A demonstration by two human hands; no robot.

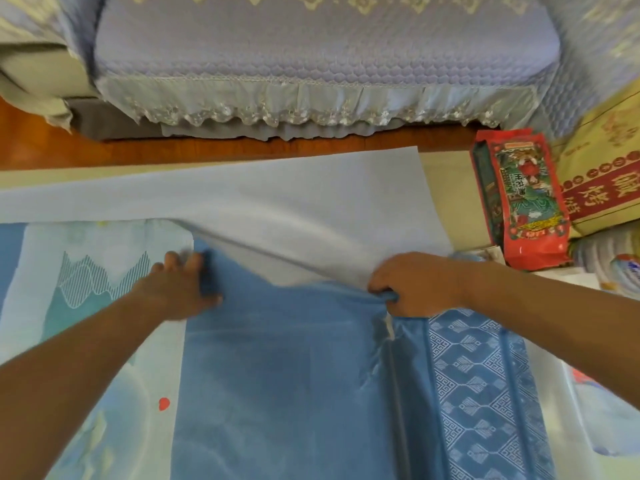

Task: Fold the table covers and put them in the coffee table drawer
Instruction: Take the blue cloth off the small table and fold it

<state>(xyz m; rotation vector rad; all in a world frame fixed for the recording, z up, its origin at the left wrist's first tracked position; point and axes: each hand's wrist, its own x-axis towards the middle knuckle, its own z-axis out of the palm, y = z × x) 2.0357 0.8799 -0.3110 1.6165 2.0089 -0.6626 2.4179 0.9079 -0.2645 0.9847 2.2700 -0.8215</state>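
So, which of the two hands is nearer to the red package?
The right hand: it grips the blue cover just left of the red package. The left hand holds the cover's edge much farther left.

Across the top of my view I see a sofa (325, 53) under a quilted lavender cover with a lace frill, a strip of reddish wooden floor (52, 147) below it, and at right a red printed packet (523, 199) beside a yellow box (602, 161) with red lettering.

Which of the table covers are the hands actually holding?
The plain blue cover with the pale underside, gripped by the left hand and right hand. The mountain-print cover lies flat beneath it.
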